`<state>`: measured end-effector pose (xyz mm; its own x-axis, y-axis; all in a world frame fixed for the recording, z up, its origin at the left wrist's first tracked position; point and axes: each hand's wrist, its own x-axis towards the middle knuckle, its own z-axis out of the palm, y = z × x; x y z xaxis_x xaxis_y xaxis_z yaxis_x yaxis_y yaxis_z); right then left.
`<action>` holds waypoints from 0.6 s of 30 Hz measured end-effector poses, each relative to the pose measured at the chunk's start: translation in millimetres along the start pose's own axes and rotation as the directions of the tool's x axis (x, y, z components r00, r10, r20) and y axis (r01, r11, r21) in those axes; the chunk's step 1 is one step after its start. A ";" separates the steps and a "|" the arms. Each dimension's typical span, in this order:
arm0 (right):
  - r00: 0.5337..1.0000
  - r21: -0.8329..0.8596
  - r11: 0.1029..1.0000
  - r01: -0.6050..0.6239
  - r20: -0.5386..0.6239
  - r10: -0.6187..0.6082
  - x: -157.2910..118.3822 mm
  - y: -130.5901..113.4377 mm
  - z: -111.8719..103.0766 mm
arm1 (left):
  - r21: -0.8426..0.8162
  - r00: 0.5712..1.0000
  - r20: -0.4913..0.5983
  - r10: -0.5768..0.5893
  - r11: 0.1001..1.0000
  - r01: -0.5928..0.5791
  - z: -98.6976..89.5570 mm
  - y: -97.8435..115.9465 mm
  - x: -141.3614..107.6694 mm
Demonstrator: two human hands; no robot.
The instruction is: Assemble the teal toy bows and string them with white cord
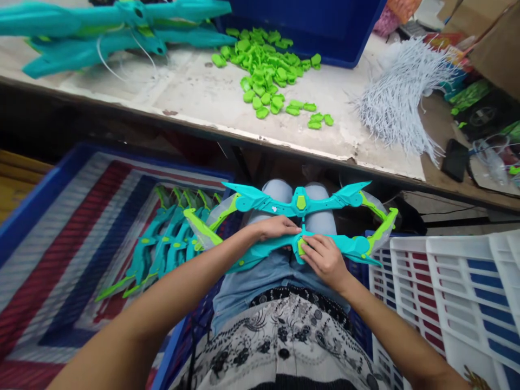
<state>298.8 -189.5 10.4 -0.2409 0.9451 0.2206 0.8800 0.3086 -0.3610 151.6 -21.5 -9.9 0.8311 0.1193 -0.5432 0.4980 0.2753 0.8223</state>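
Observation:
Across my lap lies a turquoise bow-shaped toy point(260, 253) with green parts at its ends. A second turquoise bar point(280, 205), with a green piece in its middle, runs parallel beyond it. My left hand point(278, 226) is closed on the near bar, just left of its centre. My right hand point(325, 259) has its fingertips at the green centre piece point(301, 247), closed on the same toy and partly covering that piece. Curved green end parts point(382, 230) with clear plastic join the bars at both sides.
On the worktable point(182, 97) are a heap of green pieces point(264, 65), a bundle of white ties point(400, 97) and more turquoise parts point(81, 27). A blue bin point(309, 27) stands behind. Left, a lined crate point(36, 200) holds similar toys point(162, 238); right, a white crate point(450, 276).

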 end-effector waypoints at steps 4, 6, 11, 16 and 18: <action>0.996 0.003 0.997 -0.080 -0.046 0.080 2.8 -1.4 4.1 | 0.052 0.997 0.046 0.054 0.997 -0.056 0.7 -0.4 -3.2; 0.992 0.027 0.994 -0.106 -0.066 0.107 1.2 -4.6 5.9 | 0.147 0.994 0.051 0.095 0.984 -0.102 1.0 -0.7 -3.7; 0.965 0.149 0.963 -0.225 -0.100 0.242 -3.8 -5.8 8.9 | 0.285 0.994 0.010 0.113 0.952 -0.111 5.7 0.7 -3.2; 0.908 0.014 0.912 -0.410 0.106 0.406 10.0 2.6 5.1 | 0.318 0.991 -0.064 0.119 0.943 -0.093 10.6 3.0 -2.7; 0.902 -0.044 0.914 -0.404 0.146 0.405 14.0 2.4 6.7 | 0.385 0.985 -0.094 0.145 0.918 -0.098 11.9 3.0 -2.9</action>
<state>294.8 -174.8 6.6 0.0795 0.9936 -0.0799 0.9194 -0.1041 -0.3794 153.6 -32.3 -3.8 0.8673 0.2473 -0.4319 0.4709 -0.1265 0.8731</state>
